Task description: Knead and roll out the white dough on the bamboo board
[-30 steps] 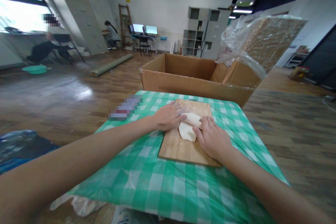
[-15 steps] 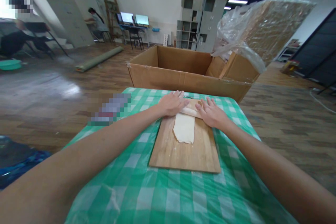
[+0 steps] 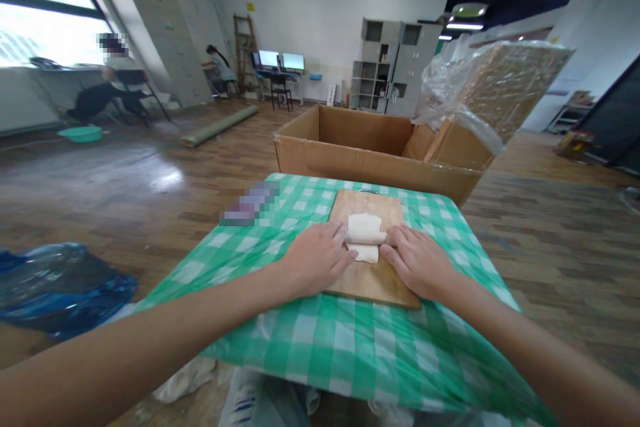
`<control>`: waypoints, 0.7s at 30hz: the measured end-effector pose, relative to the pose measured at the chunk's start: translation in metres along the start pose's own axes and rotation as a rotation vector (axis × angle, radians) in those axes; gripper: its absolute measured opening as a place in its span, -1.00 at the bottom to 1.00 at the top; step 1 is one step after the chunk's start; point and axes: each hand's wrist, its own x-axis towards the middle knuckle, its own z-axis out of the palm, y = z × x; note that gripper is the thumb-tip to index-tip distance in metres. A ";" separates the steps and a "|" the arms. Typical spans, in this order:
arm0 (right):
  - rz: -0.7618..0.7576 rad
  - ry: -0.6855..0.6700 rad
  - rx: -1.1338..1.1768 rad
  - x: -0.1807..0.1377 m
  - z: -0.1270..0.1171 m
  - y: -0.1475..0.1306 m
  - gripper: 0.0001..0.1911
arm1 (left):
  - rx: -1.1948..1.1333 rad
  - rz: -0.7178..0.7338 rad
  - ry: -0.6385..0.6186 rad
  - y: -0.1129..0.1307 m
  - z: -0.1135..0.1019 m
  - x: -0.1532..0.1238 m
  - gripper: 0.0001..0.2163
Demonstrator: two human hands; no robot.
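Note:
A pale rolling pin (image 3: 367, 237) lies crosswise on a sheet of dough (image 3: 365, 221), which shows on its far and near sides. My left hand (image 3: 319, 257) is closed over the pin's left end, thumb toward the near piece of dough. At the right end, my right hand (image 3: 419, 260) grips the pin with its fingers bent over it. Both pin ends are hidden under the hands. Beneath the dough is a wooden cutting board (image 3: 370, 285) with a metal handle at its far edge.
A green and white checked cloth (image 3: 310, 333) covers the table. A blurred flat item (image 3: 250, 203) lies at its left edge. Beyond stands a large open cardboard box (image 3: 350, 152) with plastic wrap. Blue plastic (image 3: 65, 287) is at lower left. Two people sit farther back on the left.
Both hands have drawn the rolling pin toward me, from the dough's far end to its nearer part. The fingers, stretched out before, now bend around the pin. The camera view has shifted.

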 end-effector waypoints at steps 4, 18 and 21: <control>-0.026 0.032 -0.024 -0.001 0.002 -0.004 -0.38 | 0.005 -0.067 0.004 0.011 0.006 -0.003 -0.36; -0.064 -0.015 -0.041 0.098 0.035 0.047 -0.27 | -0.112 -0.268 -0.226 -0.052 0.045 0.084 -0.35; -0.021 0.006 -0.038 0.111 0.040 0.052 -0.28 | -0.068 -0.188 -0.249 -0.069 0.053 0.101 -0.42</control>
